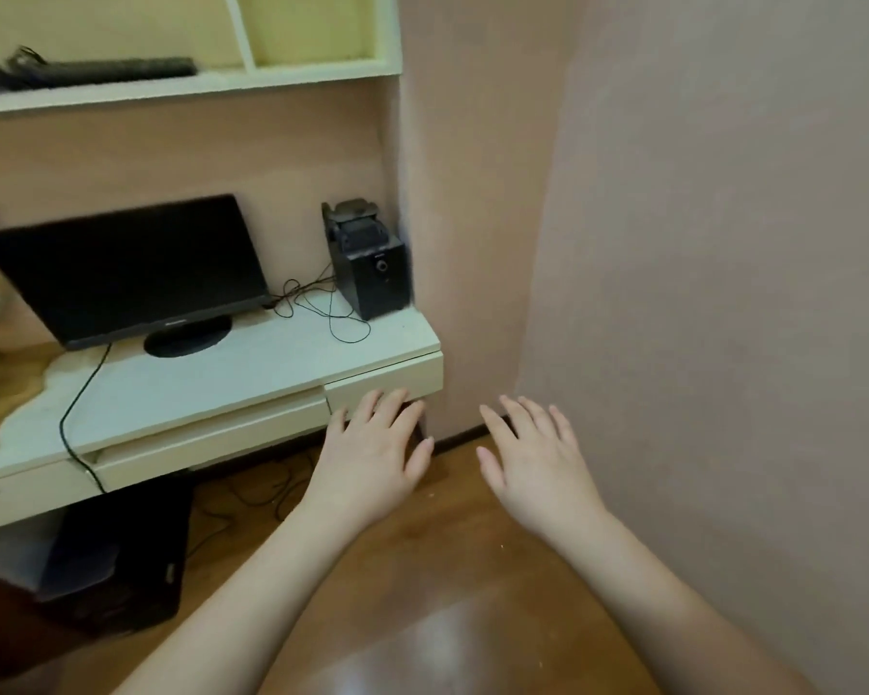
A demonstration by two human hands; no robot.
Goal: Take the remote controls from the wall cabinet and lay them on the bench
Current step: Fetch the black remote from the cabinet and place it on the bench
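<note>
Both hands hang empty, fingers spread wide, above the brown wooden floor (422, 569). The long black remote controls (86, 72) lie lengthwise on the pale green wall cabinet shelf (186, 87), at eleven o'clock from the left hand (372, 453), which is nearer than the right hand (538, 464).

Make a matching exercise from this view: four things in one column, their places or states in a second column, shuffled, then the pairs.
1. monitor
2. speaker
3. keyboard
4. left hand

A. on the shelf above the desk
B. open, holding nothing, near the desk's front right corner
C. at the desk's back right corner, by the wall
D. on a round base on the desk, screen dark

Pairs: 1-D, 2-C, 3-A, 4-B
</note>
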